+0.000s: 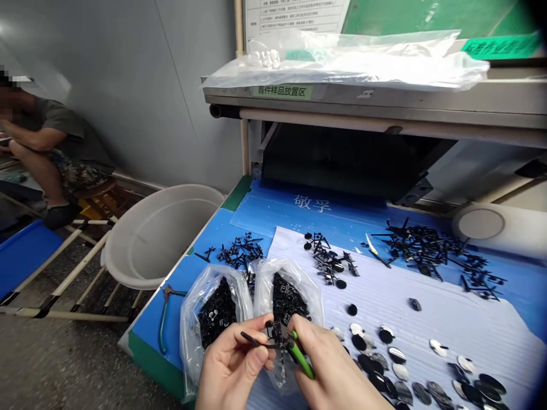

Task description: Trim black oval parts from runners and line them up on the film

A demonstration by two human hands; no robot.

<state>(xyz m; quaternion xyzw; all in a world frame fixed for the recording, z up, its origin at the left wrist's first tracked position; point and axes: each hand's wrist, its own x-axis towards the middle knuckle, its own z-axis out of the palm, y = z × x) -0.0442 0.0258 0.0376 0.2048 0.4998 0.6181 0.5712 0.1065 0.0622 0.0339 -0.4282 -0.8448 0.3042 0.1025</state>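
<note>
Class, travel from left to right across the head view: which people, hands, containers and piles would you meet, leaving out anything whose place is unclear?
Seated person → pale bin → left hand → right hand → pile of black parts.

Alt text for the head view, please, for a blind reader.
A bare left hand holds a branched black plastic part, and the right hand a green-handled tool close to it, by two clear plastic bags of small black pieces. Glossy black discs lie on a white sheet; a round white bin stands at left.
</note>
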